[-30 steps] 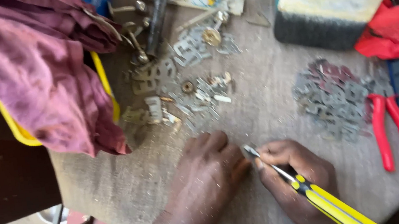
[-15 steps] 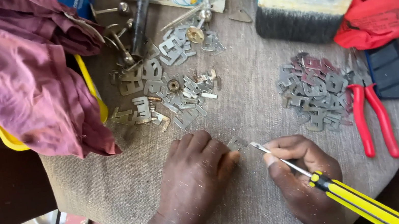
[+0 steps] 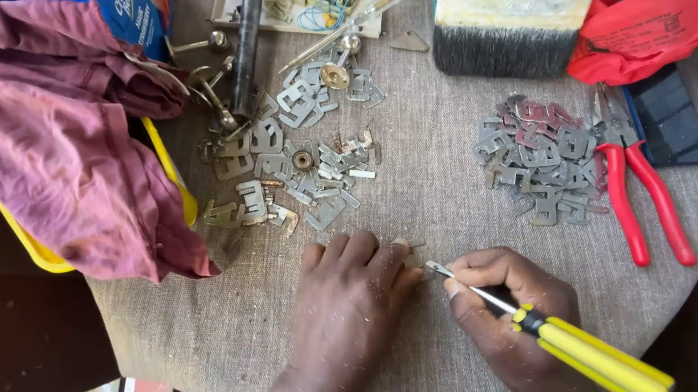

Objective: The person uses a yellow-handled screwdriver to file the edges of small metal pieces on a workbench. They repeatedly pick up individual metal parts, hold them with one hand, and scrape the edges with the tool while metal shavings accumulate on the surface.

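Bare burlap-covered counter [image 3: 447,192] runs as a lane between the left pile of metal stampings [image 3: 291,163] and the right pile of stampings [image 3: 537,153], open from the hands up toward the paint brush [image 3: 513,8], which blocks the far end. Red-handled pliers [image 3: 640,185] close off the right edge just beside the right pile. The maroon cloth [image 3: 44,128] crowds the left. Open burlap lies left of the left hand [image 3: 350,304].
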